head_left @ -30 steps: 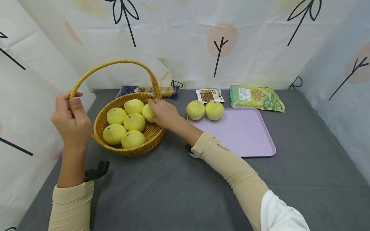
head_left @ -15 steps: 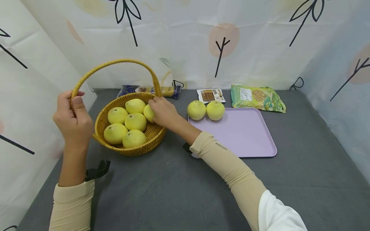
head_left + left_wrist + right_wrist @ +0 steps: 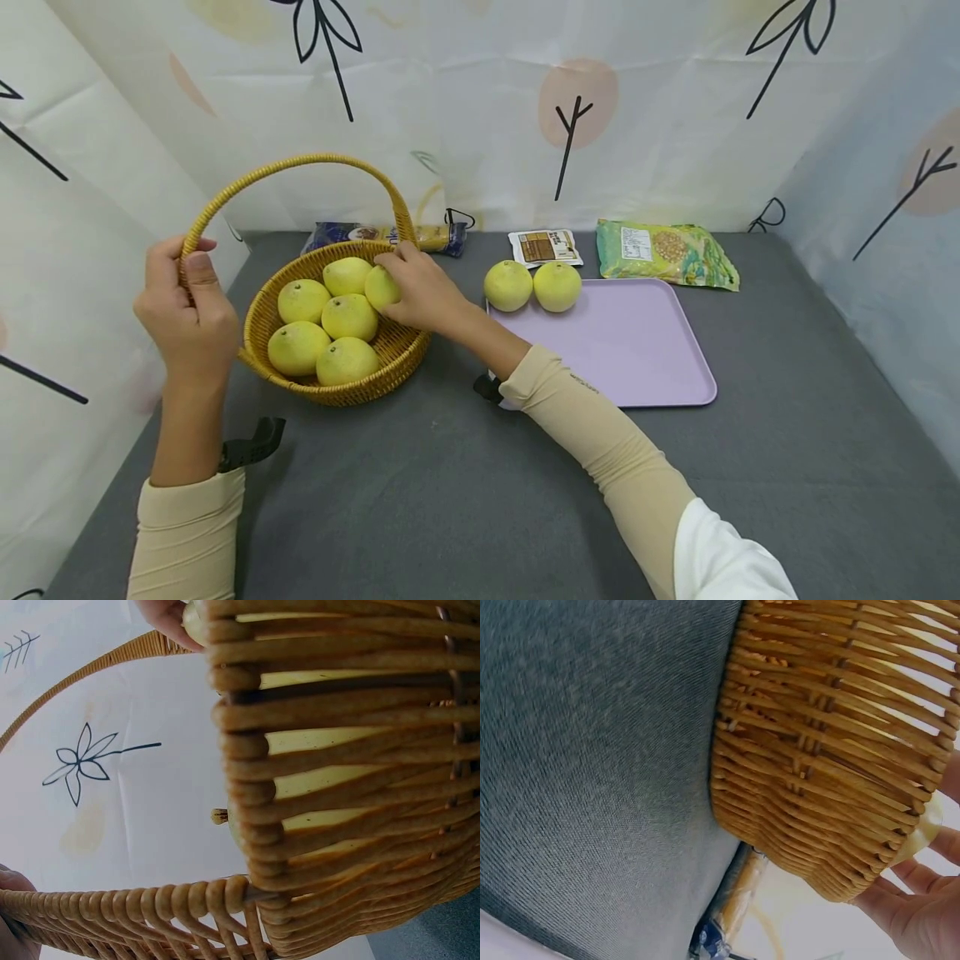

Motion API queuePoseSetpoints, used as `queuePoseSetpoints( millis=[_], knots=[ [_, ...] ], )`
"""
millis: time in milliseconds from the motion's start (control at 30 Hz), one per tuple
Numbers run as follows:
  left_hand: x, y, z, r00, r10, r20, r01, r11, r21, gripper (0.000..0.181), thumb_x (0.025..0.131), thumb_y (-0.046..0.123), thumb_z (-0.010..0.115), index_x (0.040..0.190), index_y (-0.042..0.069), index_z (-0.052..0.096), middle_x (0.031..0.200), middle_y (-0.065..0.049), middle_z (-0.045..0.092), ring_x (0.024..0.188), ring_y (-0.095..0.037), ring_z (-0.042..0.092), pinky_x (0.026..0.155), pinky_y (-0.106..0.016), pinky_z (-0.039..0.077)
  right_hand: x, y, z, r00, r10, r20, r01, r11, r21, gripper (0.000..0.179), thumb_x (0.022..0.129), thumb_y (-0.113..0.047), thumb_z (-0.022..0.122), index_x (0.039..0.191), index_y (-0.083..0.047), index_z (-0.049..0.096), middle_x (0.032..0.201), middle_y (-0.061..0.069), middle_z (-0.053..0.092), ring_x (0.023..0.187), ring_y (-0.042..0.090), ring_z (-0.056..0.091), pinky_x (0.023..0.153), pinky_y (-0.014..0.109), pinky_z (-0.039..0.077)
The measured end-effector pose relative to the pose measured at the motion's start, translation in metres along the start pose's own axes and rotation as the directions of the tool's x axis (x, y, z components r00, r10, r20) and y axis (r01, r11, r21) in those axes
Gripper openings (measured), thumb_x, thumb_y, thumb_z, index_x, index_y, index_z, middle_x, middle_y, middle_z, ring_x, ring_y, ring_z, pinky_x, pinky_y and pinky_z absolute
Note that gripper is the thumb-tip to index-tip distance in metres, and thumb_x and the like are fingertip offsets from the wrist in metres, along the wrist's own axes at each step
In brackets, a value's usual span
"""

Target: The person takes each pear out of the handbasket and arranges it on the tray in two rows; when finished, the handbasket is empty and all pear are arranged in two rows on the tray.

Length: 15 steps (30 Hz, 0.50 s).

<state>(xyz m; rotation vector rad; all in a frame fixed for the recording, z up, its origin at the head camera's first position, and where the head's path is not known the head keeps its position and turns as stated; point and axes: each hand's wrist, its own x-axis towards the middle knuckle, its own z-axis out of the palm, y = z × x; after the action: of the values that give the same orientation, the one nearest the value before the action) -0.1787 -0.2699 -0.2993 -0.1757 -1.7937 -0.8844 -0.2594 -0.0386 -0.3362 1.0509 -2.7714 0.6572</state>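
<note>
My left hand [image 3: 187,308] grips the handle [image 3: 300,162] of a yellow wicker basket [image 3: 375,387] at its left side. Several yellow-green round fruits [image 3: 297,348] lie in the basket. At the right rim, my right hand [image 3: 426,290] holds one yellow-green round fruit [image 3: 382,287], its fingers curled over the fruit's side. In the right wrist view the fingers [image 3: 922,877] reach over the rim to that fruit, which the wicker partly hides. Two more such fruits [image 3: 557,287] sit at the back left corner of a lilac tray [image 3: 637,350].
Behind the basket lies a blue and yellow packet [image 3: 442,240]. A small white and brown pouch [image 3: 546,247] and a green bag [image 3: 667,254] lie behind the tray. The grey tabletop [image 3: 420,500] meets a patterned curtain [image 3: 480,125] at the back.
The right hand has shifted slightly left, and more of the fruit beside its fingers now shows. The left hand keeps its hold on the handle; the basket has stayed in place.
</note>
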Motion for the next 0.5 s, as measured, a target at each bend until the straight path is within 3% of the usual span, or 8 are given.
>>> queuePoseSetpoints(
  millis=[200,500],
  knots=[
    [0.0,0.0,0.001,1.0,0.001,0.002,-0.001,1.0,-0.004,0.027,0.104,0.008,0.051,0.106,-0.015,0.064,0.063,0.014,0.036,0.053,0.0,0.027,0.054,-0.013,0.021,-0.005,0.001,-0.004,0.999,0.051,0.007,-0.052,0.994,0.094,0.07,0.088,-0.031,0.078,0.147,-0.012,0.044,0.134,0.009,0.05,0.111,0.021,0.053,0.091,0.034,0.045],
    [0.0,0.0,-0.001,1.0,-0.007,0.012,0.007,1.0,0.003,0.028,0.104,0.01,0.051,0.106,-0.016,0.063,0.062,0.014,0.036,0.053,-0.001,0.026,0.054,-0.013,0.021,-0.014,0.005,-0.003,0.999,0.011,-0.041,-0.004,0.988,0.156,0.064,0.089,-0.034,0.078,0.14,-0.014,0.047,0.13,0.007,0.052,0.106,0.018,0.054,0.087,0.034,0.046]
  ],
)
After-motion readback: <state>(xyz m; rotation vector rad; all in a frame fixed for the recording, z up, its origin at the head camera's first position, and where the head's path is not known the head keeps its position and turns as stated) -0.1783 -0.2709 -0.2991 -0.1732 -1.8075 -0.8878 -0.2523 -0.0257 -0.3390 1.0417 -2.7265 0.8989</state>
